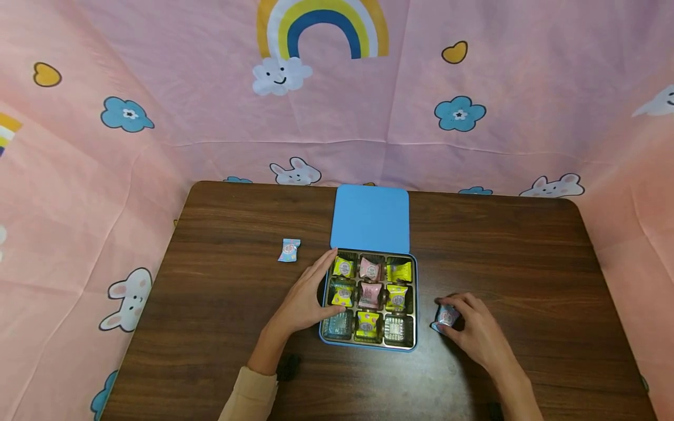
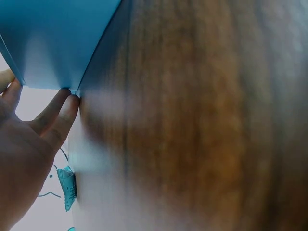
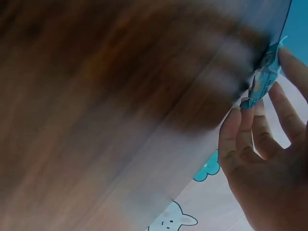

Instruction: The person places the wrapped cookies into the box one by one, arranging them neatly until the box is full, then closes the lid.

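A blue tin [image 1: 368, 347] with its lid tipped back holds a gold tray of small compartments. Several yellow-wrapped and pink-wrapped candies sit in them; the front left and front right compartments hold none. My left hand [image 1: 301, 301] rests along the tin's left side, fingers near the back corner and thumb at the front left compartment. In the left wrist view, its fingers [image 2: 60, 120] touch the tin's side. To the right of the tin, my right hand [image 1: 478, 333] pinches a blue-wrapped candy [image 1: 447, 316] at table level. The right wrist view shows this candy [image 3: 265, 77] between thumb and fingers.
Another blue-wrapped candy [image 1: 289, 250] lies on the dark wooden table [image 1: 221, 280], left of the tin. The open lid [image 1: 370, 219] lies behind the tin, near the table's back edge. Pink printed cloth [image 1: 358, 117] hangs around the back and sides.
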The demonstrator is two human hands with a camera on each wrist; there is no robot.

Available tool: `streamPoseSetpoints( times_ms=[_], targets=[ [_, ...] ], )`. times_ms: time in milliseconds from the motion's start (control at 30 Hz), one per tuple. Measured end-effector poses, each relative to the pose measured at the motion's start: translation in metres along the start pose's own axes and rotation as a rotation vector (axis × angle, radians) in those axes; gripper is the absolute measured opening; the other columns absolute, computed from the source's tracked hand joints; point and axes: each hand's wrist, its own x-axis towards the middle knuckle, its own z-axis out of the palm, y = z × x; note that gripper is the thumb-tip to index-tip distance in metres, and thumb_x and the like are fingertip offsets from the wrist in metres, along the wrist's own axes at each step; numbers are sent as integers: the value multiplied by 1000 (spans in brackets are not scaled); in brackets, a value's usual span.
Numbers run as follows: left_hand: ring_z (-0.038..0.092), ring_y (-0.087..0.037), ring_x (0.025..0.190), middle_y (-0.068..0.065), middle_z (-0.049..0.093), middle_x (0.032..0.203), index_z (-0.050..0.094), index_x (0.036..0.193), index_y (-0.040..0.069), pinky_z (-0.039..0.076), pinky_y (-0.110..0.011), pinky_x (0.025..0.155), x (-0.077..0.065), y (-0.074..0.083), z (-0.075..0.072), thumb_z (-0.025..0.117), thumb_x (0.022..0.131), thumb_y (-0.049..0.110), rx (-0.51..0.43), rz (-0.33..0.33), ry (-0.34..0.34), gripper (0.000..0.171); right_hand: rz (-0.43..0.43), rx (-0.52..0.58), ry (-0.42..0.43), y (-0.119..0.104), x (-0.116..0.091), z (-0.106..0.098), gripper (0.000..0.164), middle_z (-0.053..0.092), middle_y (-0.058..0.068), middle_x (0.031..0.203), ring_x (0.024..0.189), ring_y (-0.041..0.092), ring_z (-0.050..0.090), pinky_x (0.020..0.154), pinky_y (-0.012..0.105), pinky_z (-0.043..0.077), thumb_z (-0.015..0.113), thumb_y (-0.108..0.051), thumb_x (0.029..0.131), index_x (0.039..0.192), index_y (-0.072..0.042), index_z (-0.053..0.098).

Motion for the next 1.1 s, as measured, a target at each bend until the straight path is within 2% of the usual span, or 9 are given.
streamPoseSetpoints(
  times_ms=[233, 567, 667, 800, 967, 1100],
  targets=[
    [25, -29, 148, -2, 15, 166, 10, 161, 32, 18, -67, 113, -1, 0, 1, 81, 79, 50, -8, 1, 1, 110, 26, -5, -21, -3, 0, 2, 57, 63, 4, 104, 95, 25, 60, 75, 44, 49, 94, -9, 64, 116, -11, 71],
    [25, -29, 148, -4, 16, 166, 10, 161, 32, 18, -67, 113, 1, 1, 1, 82, 78, 51, -8, 7, 5, 111, 90, 33, -33, -4, 0, 1, 58, 60, 2, 107, 90, 17, 60, 71, 35, 54, 92, -8, 67, 121, -13, 70],
    [25, -31, 148, -5, 16, 166, 10, 161, 31, 19, -68, 112, 0, 0, 1, 82, 78, 49, -8, 12, 7, 111, 93, 69, -4, -5, -1, 0, 56, 61, 1, 105, 86, 14, 61, 68, 31, 55, 92, -6, 68, 119, -12, 71],
    [26, -31, 147, -4, 16, 166, 10, 161, 30, 19, -69, 112, 0, -1, 2, 84, 78, 45, -11, 14, 6, 112, 88, 126, 75, -9, 0, -3, 54, 61, -2, 102, 79, 10, 60, 64, 23, 53, 92, -4, 66, 115, -10, 71],
    [23, -26, 149, 1, 14, 166, 10, 161, 32, 17, -66, 114, 0, -1, 0, 85, 77, 42, -17, -6, 0, 113, 51, 176, 135, -22, 7, -11, 56, 60, -5, 103, 82, 7, 57, 69, 14, 49, 92, -3, 65, 116, -10, 70],
    [23, -25, 149, -1, 15, 166, 10, 161, 32, 16, -65, 115, 0, 1, -1, 85, 77, 41, -22, -14, -4, 112, 7, 221, 158, -34, 11, -14, 59, 60, -4, 104, 83, 7, 58, 71, 14, 51, 92, 1, 63, 116, -9, 70]
  ],
)
